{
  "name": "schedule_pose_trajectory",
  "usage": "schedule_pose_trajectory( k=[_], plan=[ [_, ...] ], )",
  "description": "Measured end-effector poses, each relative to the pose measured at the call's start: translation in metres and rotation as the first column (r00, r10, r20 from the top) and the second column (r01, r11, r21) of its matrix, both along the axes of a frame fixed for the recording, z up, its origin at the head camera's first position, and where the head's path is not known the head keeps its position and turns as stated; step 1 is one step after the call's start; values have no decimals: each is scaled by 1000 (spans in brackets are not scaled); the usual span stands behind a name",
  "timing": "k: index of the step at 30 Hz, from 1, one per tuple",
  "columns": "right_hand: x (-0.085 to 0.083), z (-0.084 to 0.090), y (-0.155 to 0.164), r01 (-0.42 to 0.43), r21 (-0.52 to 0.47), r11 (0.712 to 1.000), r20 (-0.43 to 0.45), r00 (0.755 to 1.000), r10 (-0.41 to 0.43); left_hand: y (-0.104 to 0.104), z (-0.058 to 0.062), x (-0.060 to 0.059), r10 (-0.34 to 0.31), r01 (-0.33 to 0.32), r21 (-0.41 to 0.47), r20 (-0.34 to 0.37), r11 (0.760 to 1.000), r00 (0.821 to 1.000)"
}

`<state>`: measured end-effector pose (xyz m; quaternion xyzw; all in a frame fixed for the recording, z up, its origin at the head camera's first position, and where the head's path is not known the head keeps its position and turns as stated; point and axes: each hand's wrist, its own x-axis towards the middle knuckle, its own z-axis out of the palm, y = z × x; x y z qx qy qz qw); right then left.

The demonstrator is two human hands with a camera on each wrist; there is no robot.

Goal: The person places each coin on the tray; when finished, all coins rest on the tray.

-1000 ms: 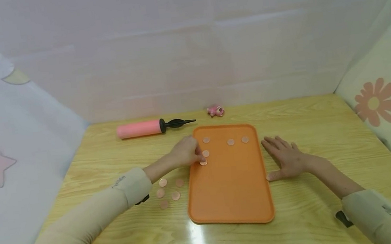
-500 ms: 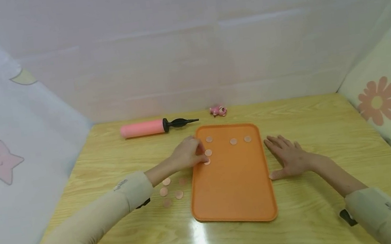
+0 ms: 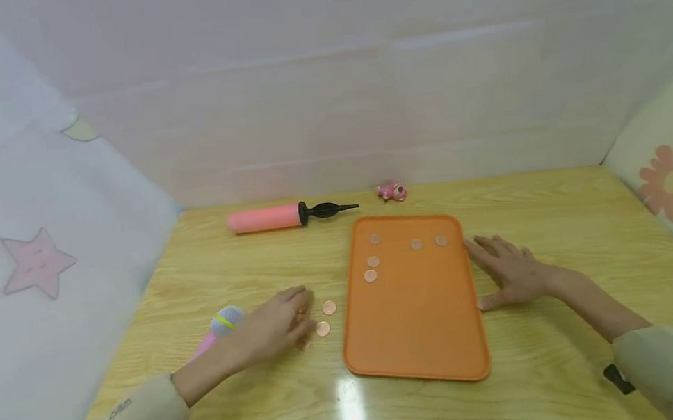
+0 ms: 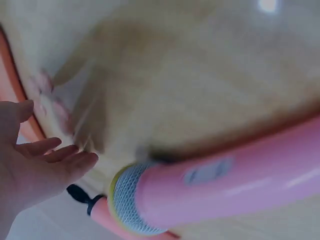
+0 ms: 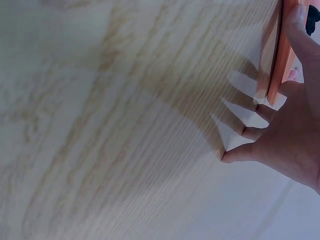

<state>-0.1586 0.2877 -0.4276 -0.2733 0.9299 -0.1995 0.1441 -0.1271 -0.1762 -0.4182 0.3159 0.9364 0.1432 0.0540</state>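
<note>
My left hand (image 3: pixel 275 326) hovers over the table left of the orange tray (image 3: pixel 414 326), its fingers loosely bent and nothing visible in them. Close to its fingertips lie copper-coloured coins, among them one coin (image 3: pixel 329 307) and another coin (image 3: pixel 323 328); the hand hides others. Inside the tray, several like coins lie flat: a row at the far side and a short column down the left, ending at the lowest coin (image 3: pixel 370 276). My right hand (image 3: pixel 511 276) rests spread beside the tray's right edge, with thumb and forefinger at the rim.
A pink toy microphone (image 4: pixel 210 190) lies under my left forearm, its grey mesh head showing past the wrist. Behind the tray are a pink hand pump (image 3: pixel 268 218) with a black nozzle and a small pink figurine (image 3: pixel 392 192).
My left hand has left the coin at the tray's left side and moved back left to the loose coins. The microphone has come into sight. The right hand stays at the tray.
</note>
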Motion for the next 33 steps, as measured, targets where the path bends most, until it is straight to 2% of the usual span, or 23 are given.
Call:
schedule_pose_trajectory(
  k=[3, 5, 7, 10, 15, 21, 25, 29, 33],
  plan=[
    [1, 0, 1, -4, -7, 1000, -7, 1000, 4, -5, -9, 19, -42, 42, -11, -16, 999, 999],
    [1, -2, 2, -6, -6, 1000, -9, 1000, 6, -6, -14, 25, -56, 55, -20, -72, 998, 996],
    [2, -2, 2, -6, -4, 1000, -10, 1000, 6, -7, -17, 27, -61, 60, -12, -136, 998, 989],
    [2, -2, 2, 2, 1, 1000, -6, 1000, -2, -8, -19, 24, -14, 20, 31, -179, 999, 984],
    [2, 0, 2, 11, -1, 1000, -5, 1000, -11, -14, -16, 13, 127, -116, 121, -93, 986, 988],
    [1, 0, 2, -1, 1, 1000, -19, 1000, 1, -22, -16, 1, 247, -254, 170, 61, 952, 967],
    [0, 0, 1, -5, -6, 1000, -18, 1000, 5, -25, -13, -5, 263, -280, 177, 113, 943, 958],
    [0, -1, 1, -7, -1, 1000, -20, 1000, 7, -26, -11, -8, 254, -270, 186, 103, 945, 962],
    [0, -1, 1, -7, 1, 1000, -21, 1000, 7, -25, -10, -9, 247, -271, 200, 138, 942, 959]
  ],
)
